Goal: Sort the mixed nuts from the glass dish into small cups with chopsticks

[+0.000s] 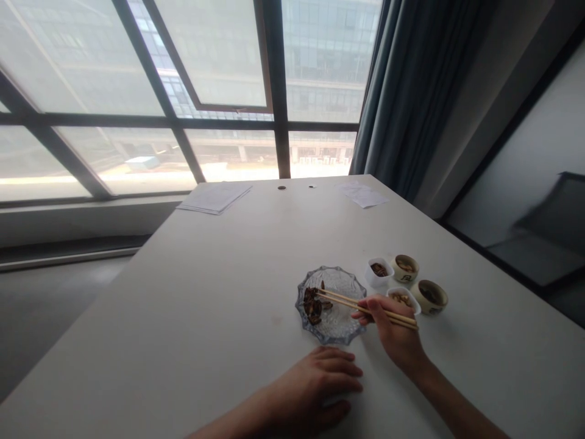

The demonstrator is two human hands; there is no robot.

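Left hand (315,384) rests open; right hand's (393,329) grip clenches chopsticks (361,308) over dark food (313,306) on a glass plate (347,329).

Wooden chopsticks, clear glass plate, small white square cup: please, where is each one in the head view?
Pale wooden chopsticks (340,297), head view, on the upper stick's middle.
Clear scalloped glass plate (333,271), head view, on its far rim.
Small white square cup (378,281), head view, on its front wall.

Counted two hands (311,384) (393,329), one pair of chopsticks (365,308), one glass dish (342,323). Also got two little white tubs (379,271) (402,299), two round ceramic cups (404,268) (428,297), two paper stacks (214,198) (363,195), one bench (137,305).
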